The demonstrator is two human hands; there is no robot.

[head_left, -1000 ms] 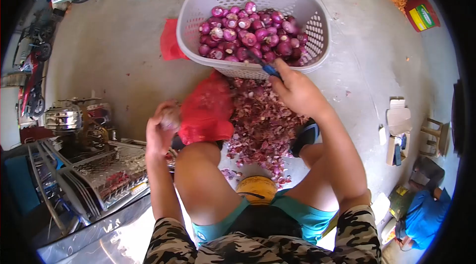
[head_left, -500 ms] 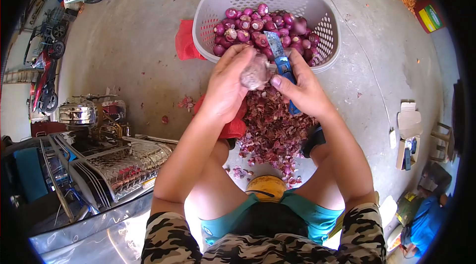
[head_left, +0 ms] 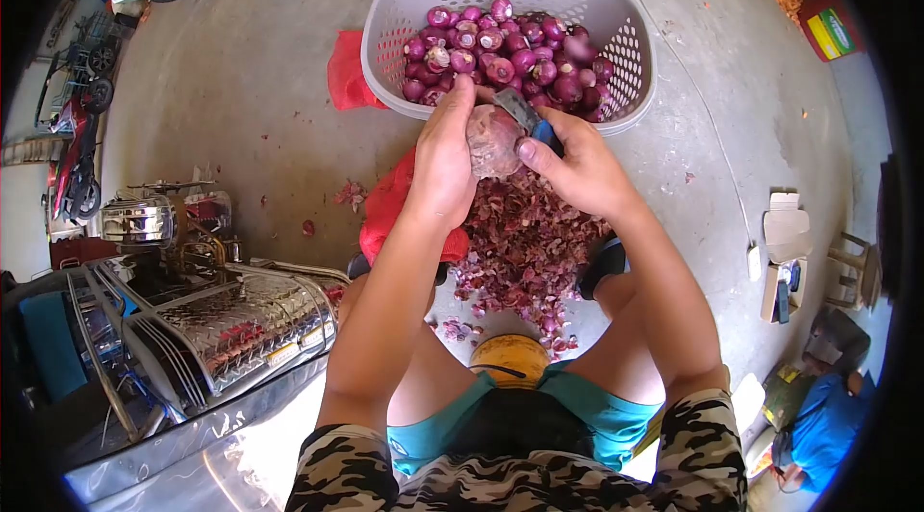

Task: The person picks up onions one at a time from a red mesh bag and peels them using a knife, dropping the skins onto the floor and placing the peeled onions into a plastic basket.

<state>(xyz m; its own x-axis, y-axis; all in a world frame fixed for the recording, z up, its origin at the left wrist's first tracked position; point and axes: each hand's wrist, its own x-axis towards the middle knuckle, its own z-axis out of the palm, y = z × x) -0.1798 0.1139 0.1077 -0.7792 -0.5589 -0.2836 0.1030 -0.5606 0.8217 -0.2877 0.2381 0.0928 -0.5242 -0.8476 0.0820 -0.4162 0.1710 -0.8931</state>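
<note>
My left hand (head_left: pixel 446 156) is wrapped round the left side of an onion (head_left: pixel 494 141) with dull, papery skin. On its right side my right hand (head_left: pixel 577 161) holds a knife (head_left: pixel 518 111) with a blue handle, its blade lying against the top of the onion. My right thumb touches the onion too. Beyond both hands is a grey perforated basket (head_left: pixel 385 12) with many shiny purple onions (head_left: pixel 523 61). Loose reddish skins (head_left: pixel 534 247) are heaped on the floor under my hands, between my feet.
Red mesh sacks (head_left: pixel 390 199) lie by my left leg, another behind the basket's left side. A yellow object (head_left: pixel 510 358) is between my thighs. A shiny metal vehicle (head_left: pixel 231 320) is at left. Cardboard box (head_left: pixel 784 286) and a person in blue (head_left: pixel 833 430) are right.
The knife has turned from upright beside the onion to slanting across its top, and less of its handle shows. The onion looks less blurred. The whole view has shifted slightly.
</note>
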